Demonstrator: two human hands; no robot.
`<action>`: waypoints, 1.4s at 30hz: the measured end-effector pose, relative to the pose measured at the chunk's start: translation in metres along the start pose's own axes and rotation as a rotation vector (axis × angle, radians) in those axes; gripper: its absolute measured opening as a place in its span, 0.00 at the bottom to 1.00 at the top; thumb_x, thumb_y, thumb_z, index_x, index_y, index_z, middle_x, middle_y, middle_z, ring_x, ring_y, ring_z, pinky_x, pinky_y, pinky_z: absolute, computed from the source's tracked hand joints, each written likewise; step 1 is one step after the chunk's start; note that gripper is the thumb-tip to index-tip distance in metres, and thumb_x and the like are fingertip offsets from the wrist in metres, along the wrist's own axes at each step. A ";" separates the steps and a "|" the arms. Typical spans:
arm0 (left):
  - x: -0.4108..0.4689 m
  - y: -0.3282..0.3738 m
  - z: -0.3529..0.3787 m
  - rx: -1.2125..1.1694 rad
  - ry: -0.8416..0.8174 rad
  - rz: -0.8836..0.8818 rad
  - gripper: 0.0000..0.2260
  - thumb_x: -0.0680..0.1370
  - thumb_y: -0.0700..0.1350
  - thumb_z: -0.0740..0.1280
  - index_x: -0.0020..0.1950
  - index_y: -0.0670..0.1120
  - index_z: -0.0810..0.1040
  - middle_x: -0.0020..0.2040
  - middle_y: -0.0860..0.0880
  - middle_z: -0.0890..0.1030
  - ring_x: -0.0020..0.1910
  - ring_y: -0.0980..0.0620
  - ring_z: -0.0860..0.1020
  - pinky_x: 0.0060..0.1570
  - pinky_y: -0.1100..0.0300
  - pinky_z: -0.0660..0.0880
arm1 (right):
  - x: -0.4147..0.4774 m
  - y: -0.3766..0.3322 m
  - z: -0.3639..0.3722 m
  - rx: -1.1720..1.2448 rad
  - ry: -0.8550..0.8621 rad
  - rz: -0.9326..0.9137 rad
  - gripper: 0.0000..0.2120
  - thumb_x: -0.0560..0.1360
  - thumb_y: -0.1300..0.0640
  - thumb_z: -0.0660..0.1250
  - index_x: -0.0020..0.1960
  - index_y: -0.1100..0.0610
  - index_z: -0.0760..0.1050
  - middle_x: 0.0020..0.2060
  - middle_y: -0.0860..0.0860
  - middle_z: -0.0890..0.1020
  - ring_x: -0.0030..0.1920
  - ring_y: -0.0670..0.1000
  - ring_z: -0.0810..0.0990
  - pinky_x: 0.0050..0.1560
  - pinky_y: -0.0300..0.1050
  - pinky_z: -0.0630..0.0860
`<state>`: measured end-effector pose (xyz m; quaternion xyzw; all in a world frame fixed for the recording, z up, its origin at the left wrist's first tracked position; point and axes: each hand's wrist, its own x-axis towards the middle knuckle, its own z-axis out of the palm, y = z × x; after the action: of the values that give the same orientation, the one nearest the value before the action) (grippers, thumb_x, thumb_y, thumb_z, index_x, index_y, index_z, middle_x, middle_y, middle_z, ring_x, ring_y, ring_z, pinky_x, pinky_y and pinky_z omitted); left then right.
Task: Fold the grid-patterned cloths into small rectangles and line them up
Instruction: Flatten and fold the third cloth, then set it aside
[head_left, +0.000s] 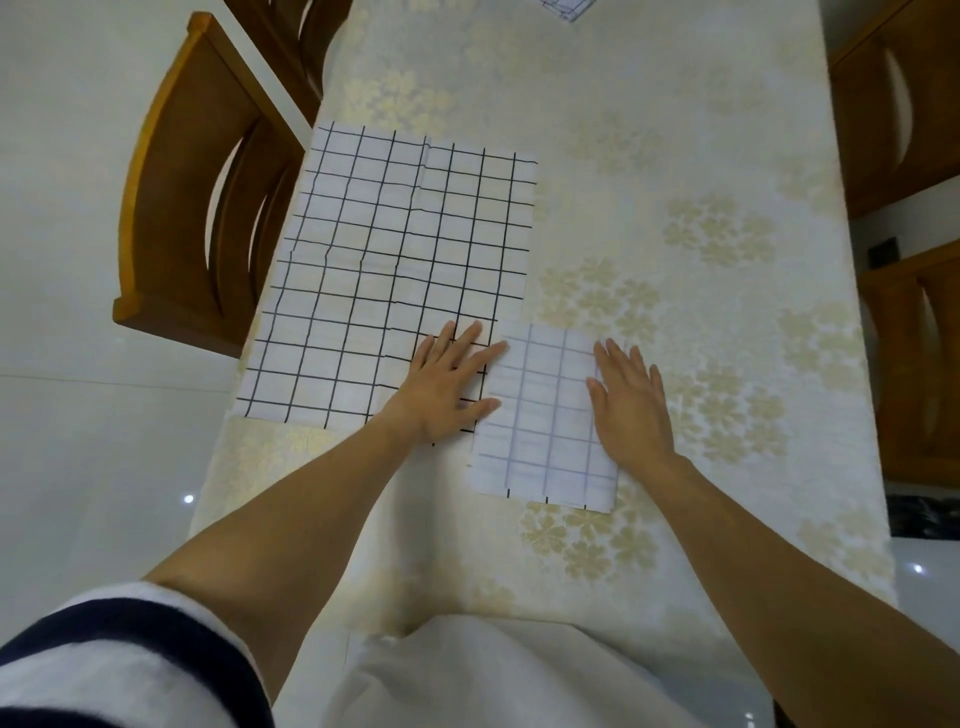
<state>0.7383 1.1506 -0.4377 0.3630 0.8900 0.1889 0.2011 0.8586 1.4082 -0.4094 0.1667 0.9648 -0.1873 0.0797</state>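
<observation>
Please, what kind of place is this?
Probably a home dining room: a long table under a cream floral tablecloth, brown wooden dining chairs beside it, and a glossy white tiled floor.

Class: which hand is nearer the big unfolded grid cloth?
Left. The left hand lies flat on the unfolded cloth's near right corner and reaches the small folded cloth. The right hand rests on that folded cloth's right edge, off the big one.
</observation>
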 end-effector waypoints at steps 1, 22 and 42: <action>0.000 0.001 -0.001 0.000 -0.006 0.002 0.34 0.75 0.71 0.50 0.81 0.63 0.51 0.83 0.54 0.43 0.81 0.48 0.37 0.76 0.50 0.34 | 0.001 0.009 0.000 0.004 -0.022 -0.005 0.25 0.85 0.50 0.52 0.81 0.53 0.55 0.80 0.49 0.55 0.80 0.54 0.49 0.79 0.55 0.44; 0.000 0.158 0.079 0.172 -0.134 0.205 0.31 0.85 0.55 0.56 0.82 0.42 0.50 0.83 0.42 0.49 0.82 0.43 0.48 0.80 0.49 0.46 | 0.008 0.047 -0.012 -0.034 -0.157 -0.132 0.25 0.85 0.50 0.56 0.80 0.47 0.54 0.80 0.43 0.55 0.80 0.51 0.47 0.79 0.52 0.47; 0.002 0.164 0.038 0.133 -0.084 0.236 0.20 0.81 0.39 0.61 0.73 0.49 0.71 0.72 0.48 0.72 0.61 0.40 0.76 0.57 0.49 0.70 | 0.017 0.033 -0.029 0.336 0.136 0.230 0.21 0.82 0.56 0.61 0.74 0.56 0.67 0.73 0.54 0.69 0.73 0.57 0.68 0.72 0.50 0.66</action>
<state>0.8496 1.2684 -0.3915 0.4852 0.8425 0.1362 0.1902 0.8518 1.4537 -0.3973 0.2988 0.8978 -0.3234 0.0064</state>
